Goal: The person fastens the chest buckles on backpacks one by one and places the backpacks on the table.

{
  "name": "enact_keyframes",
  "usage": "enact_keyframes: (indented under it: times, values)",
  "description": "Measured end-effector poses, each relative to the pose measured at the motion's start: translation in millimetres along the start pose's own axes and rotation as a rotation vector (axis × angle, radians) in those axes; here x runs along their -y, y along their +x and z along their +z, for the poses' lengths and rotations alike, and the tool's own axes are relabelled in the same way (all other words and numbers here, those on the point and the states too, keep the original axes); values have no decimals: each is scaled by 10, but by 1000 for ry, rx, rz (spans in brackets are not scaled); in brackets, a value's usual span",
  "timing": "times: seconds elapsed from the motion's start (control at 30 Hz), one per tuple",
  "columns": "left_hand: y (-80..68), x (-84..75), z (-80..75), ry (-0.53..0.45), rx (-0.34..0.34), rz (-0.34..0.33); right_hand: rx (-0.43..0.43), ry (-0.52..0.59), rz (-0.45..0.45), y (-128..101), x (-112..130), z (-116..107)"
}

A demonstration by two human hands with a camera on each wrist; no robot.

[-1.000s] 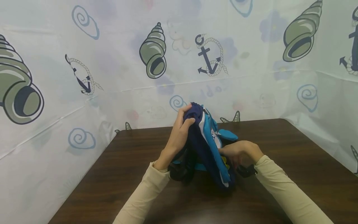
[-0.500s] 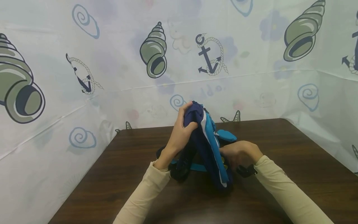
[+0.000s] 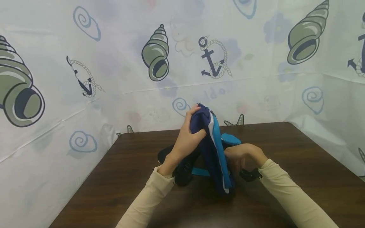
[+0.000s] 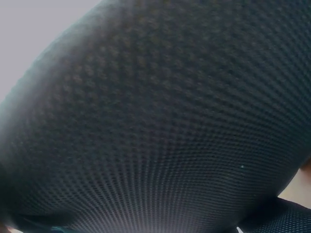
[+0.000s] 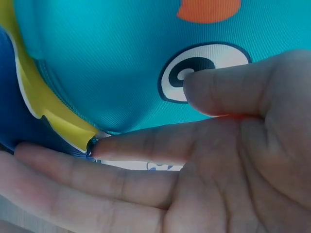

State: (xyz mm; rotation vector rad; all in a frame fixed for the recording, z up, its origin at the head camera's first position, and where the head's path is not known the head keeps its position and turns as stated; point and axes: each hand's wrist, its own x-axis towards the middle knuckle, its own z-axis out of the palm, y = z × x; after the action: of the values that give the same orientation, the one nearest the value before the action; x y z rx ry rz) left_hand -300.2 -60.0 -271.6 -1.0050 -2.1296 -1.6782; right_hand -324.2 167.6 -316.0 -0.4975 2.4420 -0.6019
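Note:
A small child's backpack [image 3: 216, 148], navy and bright blue with a white-edged seam, stands tilted on its edge at the table's middle. At its top, my left hand [image 3: 185, 139] grips the navy fabric between thumb and fingers. Dark mesh padding [image 4: 160, 116] of the backpack fills most of the left wrist view. On the far side, my right hand [image 3: 242, 155] reaches against the backpack's front. Seen from the right wrist, its fingers [image 5: 136, 143] are nearly straight along a zipped edge, and the thumb lies over a printed cartoon eye [image 5: 175, 77].
The brown wooden table [image 3: 128, 196] extends around the backpack. A blue flap-like piece [image 3: 230, 139] sticks out beyond it, and a blue strap [image 3: 200, 172] hangs near the left forearm. Behind stands a white curtain [image 3: 119, 63] printed with shells and anchors.
The top of the backpack has shifted a little to the right with my left hand, so its front turns further from view. My right hand stays almost in place.

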Motion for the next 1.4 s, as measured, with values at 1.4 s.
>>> enact_keyframes:
  times: [1.4]
  values:
    - [-116,14,55,184,13,181,47,101,-89,-22,75,81]
